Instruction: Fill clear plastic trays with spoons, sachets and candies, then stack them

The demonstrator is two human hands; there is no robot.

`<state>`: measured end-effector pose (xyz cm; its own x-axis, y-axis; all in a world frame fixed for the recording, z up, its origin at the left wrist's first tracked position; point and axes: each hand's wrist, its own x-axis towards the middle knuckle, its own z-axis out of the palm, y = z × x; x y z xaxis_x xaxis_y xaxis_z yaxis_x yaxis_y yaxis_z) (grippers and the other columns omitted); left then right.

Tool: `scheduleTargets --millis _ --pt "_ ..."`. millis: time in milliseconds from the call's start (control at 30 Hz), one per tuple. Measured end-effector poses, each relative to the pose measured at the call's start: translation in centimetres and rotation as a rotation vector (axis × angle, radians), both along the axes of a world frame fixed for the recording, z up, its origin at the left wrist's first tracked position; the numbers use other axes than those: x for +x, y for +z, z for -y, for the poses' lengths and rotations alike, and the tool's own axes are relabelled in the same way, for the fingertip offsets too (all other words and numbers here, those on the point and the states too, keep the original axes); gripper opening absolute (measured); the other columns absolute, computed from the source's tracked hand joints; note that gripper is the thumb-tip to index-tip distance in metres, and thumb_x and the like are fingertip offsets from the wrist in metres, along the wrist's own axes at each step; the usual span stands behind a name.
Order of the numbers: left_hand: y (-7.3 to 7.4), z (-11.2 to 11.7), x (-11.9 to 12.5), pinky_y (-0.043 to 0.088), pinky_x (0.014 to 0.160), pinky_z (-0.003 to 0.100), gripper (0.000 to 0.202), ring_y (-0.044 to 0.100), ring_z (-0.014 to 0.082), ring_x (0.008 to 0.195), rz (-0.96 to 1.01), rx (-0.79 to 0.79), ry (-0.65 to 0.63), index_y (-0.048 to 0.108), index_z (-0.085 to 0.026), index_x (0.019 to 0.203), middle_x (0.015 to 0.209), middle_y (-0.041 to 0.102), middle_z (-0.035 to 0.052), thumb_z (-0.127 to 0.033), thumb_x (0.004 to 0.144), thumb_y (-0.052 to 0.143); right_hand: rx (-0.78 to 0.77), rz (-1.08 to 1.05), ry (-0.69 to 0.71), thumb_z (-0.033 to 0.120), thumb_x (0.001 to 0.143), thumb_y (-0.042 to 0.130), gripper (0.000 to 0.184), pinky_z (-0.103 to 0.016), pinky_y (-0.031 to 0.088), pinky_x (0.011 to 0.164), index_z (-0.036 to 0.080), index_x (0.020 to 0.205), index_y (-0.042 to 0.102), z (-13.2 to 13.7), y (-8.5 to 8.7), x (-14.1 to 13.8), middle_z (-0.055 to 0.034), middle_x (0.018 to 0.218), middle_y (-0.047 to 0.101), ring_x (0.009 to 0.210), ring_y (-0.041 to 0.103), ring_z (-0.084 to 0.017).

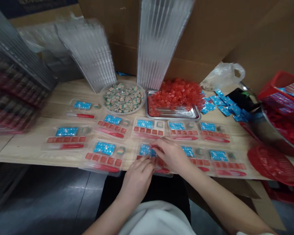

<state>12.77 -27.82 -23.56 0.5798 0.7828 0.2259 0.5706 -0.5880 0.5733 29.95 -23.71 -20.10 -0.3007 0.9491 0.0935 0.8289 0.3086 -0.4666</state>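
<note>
At the desk's near edge, two hands over one clear tray

Just left of the middle of the desk's point(17, 150) near edge, the left hand point(138, 176) and the right hand point(172, 153) meet over a clear tray point(166, 175), which reaches slightly past that edge. The right grip is pinched on a small red piece point(151, 146), close above the tray's blue packet point(145, 149). The left hand lies low over the tray's near part; whether its grip is clenched or released I cannot tell, as the fingers are partly hidden and blurred.

Other filled trays point(103, 155) spread in uneven rows to both sides and behind, most bearing a blue packet, a row of red squares, a small cube and a red pen-like stick.

Toward the desk's far edge, a round dish point(122, 113) heaped with striped cubes point(122, 98) stands beside a metal tray point(183, 114) piled with red wrapped pieces point(178, 93). A tall stack of clear trays point(159, 42) rises behind them. Loose blue packets point(225, 104) lie to the right of the pile, and at the desk's right end sit a metal bowl point(269, 129) and red baskets point(254, 160).
</note>
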Motion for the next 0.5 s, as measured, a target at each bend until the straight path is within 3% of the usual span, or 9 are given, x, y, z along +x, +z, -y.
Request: scheduleTargets --millis 300,500 --pt "-0.3 0.1 -0.1 0.049 0.093 0.041 0.023 0.055 0.0218 0.114 0.005 0.016 -0.001 0.061 -0.019 0.099 0.113 0.066 0.0058 -0.007 0.083 0.048 0.04 0.25 0.087 0.017 0.084 0.057 0.009 -0.031 0.046 0.075 0.015 0.083 0.066 -0.7 0.8 -0.7 -0.0067 0.076 0.066 0.079 0.058 -0.021" --pt "-0.5 0.0 -0.1 0.05 0.093 0.041 0.024 0.056 0.0222 0.113 0.03 0.029 0.01 0.061 -0.019 0.099 0.109 0.067 0.0051 -0.007 0.082 0.051 0.117 0.32 0.149 0.016 0.088 0.05 0.015 -0.032 0.044 0.075 0.016 0.084 0.065 -0.3 -0.3 -1.2 -0.0073 0.076 0.066 0.082 0.057 -0.021"
